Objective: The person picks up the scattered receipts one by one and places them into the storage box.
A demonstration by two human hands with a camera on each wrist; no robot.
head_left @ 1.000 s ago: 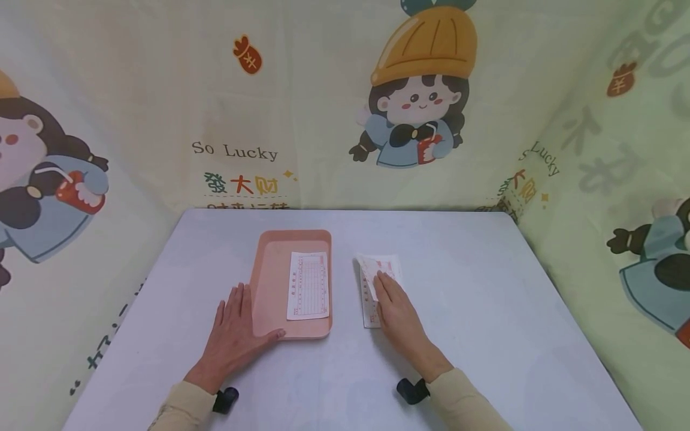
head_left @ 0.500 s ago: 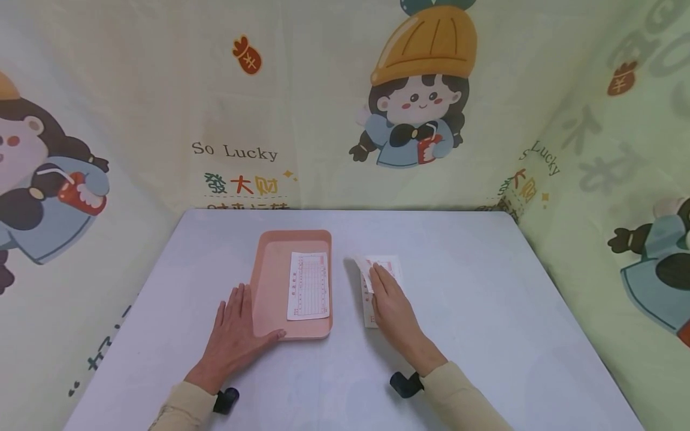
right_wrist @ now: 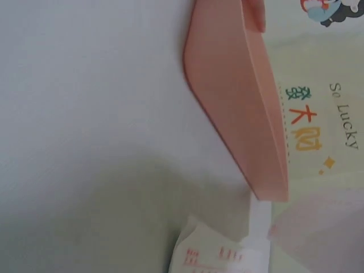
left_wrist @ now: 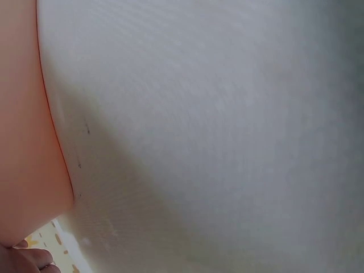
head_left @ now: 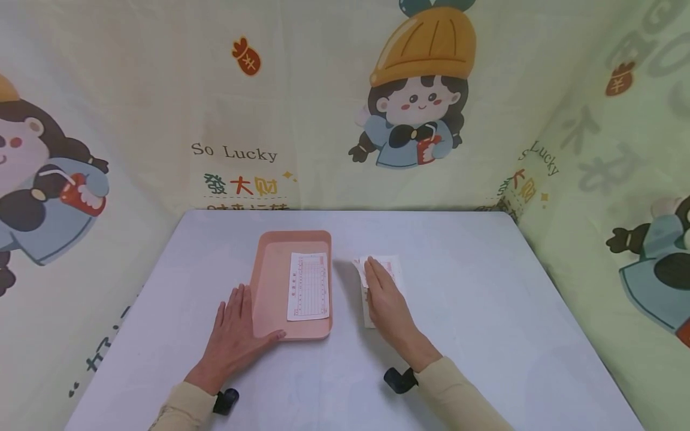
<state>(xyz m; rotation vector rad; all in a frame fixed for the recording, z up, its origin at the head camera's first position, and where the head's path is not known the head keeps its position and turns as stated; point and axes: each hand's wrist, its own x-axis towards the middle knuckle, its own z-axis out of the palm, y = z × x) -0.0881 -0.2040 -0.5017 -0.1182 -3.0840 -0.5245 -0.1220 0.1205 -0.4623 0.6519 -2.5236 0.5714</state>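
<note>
In the head view a pink tray (head_left: 269, 287) lies on the table, with a white printed slip (head_left: 308, 287) in its right half. My left hand (head_left: 232, 338) rests flat at the tray's lower left corner, fingers straight, thumb over the near rim. To the tray's right lies a printed paper pad (head_left: 392, 266). My right hand (head_left: 392, 308) is over it and pinches its raised top sheet (head_left: 360, 272); the thumb is hidden. The right wrist view shows the bent sheet (right_wrist: 219, 256) near the tray's side wall (right_wrist: 233, 85). In the left wrist view, skin fills the left edge.
The white table (head_left: 485, 299) extends around the tray and pad. A printed cloth (head_left: 318, 120) with cartoon figures hangs behind and at both sides. Each wrist bears a small black camera, such as the right camera (head_left: 400, 380).
My right hand has shifted slightly left and away from me, covering more of the raised sheet. My left hand, the tray and the slip in it have stayed put.
</note>
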